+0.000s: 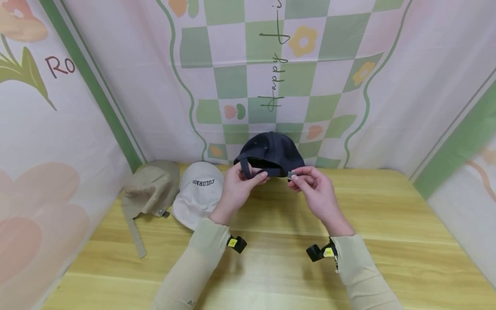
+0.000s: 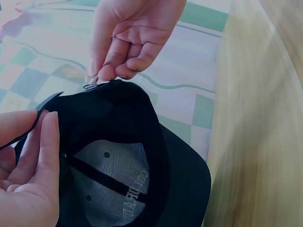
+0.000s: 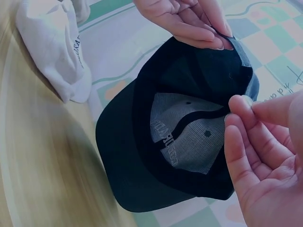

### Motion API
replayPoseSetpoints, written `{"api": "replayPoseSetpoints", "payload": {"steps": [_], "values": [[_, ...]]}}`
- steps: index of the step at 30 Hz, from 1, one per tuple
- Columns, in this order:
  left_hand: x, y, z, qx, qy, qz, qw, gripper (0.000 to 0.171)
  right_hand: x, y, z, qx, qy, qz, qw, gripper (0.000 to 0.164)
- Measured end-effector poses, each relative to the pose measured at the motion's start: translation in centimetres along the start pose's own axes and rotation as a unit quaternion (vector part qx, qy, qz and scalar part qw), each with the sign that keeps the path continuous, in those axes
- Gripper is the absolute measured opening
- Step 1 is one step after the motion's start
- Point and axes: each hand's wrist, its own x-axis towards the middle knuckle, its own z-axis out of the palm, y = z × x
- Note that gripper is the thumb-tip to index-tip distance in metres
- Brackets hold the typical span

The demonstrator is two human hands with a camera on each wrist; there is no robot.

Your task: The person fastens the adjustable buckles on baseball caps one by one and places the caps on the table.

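Observation:
Both hands hold a dark navy baseball cap point(image 1: 271, 148) up near the back of the table, its strap opening toward me. My left hand point(image 1: 238, 183) grips the cap's back strap point(image 1: 246, 168) at the left of the opening. On the other side, my right hand point(image 1: 315, 189) pinches the small metal buckle point(image 1: 290, 175) between thumb and forefinger. The left wrist view looks into the cap, where a grey striped lining point(image 2: 111, 175) with lettering shows. Past the opening, the cap's dark brim point(image 3: 125, 161) points away from the hands in the right wrist view.
A white cap point(image 1: 199, 189) with dark lettering lies left of my left forearm on the wooden table point(image 1: 279, 267). Beside it is a khaki cap point(image 1: 149, 189), its loose strap point(image 1: 136, 239) trailing toward the front. A patterned curtain point(image 1: 228, 82) hangs behind the table.

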Motion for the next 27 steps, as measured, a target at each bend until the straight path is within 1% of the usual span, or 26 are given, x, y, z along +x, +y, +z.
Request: {"api": "replayPoseSetpoints", "payload": {"steps": [4,6,13,18,25,27], "values": [[-0.06,-0.18,0.03,0.045,-0.002,-0.003,0.999,0.045,-0.07,-0.03,0.03,0.002,-0.006,-0.009,1.0,0.021],[-0.08,-0.25,0.08,0.054,-0.004,-0.007,0.9985,0.046,-0.1,-0.04,0.05,0.005,-0.009,-0.013,1.0,0.022],[-0.15,-0.39,0.3,0.048,-0.019,-0.02,0.9985,0.045,-0.15,-0.14,0.25,0.018,-0.011,-0.014,1.0,0.021],[-0.14,-0.56,0.34,0.062,-0.026,-0.015,0.9976,0.044,-0.18,-0.39,0.48,0.021,-0.016,-0.016,1.0,0.021],[-0.19,-0.5,0.5,0.039,-0.036,-0.012,0.9985,0.043,-0.22,-0.45,0.59,0.025,-0.021,-0.012,0.999,0.022],[-0.22,-0.48,0.51,0.041,-0.035,-0.012,0.9985,0.043,-0.27,-0.47,0.61,0.027,-0.021,-0.011,0.999,0.022]]}}
